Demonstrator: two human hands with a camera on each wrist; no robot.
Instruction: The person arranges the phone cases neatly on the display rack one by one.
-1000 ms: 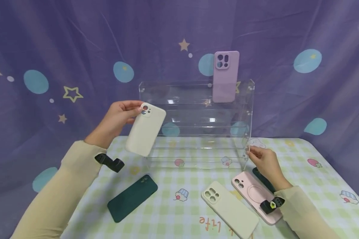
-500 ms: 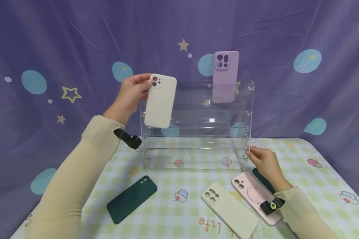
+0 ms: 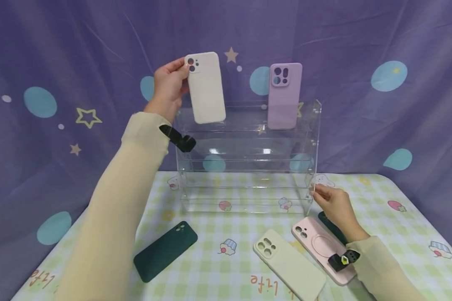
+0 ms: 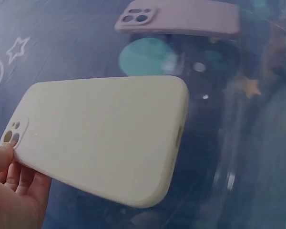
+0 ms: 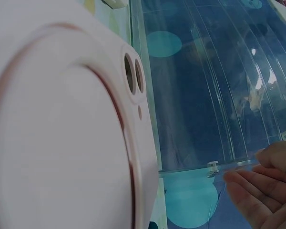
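Note:
My left hand [image 3: 169, 85] pinches a white phone case [image 3: 207, 90] by its camera-hole corner, thumb on the back. The case hangs nearly upright in front of the top tier of a clear acrylic display rack [image 3: 245, 146]; whether it touches the rack I cannot tell. In the left wrist view the white case [image 4: 105, 138] shows whole, with fingers [image 4: 26, 183] behind its edge. A lilac phone case [image 3: 284, 96] stands on the rack's top tier at right. My right hand [image 3: 334, 205] pinches the rack's right side panel low down, seen also in the right wrist view.
On the checked tablecloth [image 3: 218, 288] lie a dark green phone case [image 3: 165, 251] at left, a cream one [image 3: 291, 267], a pink one [image 3: 316, 242] and another dark green one [image 3: 331, 228] partly under the right arm. A purple curtain [image 3: 98, 42] hangs behind the rack.
My left hand has lifted the white phone case up and to the right, from beside the rack to its top tier, and turned it more upright. The right hand has stayed put.

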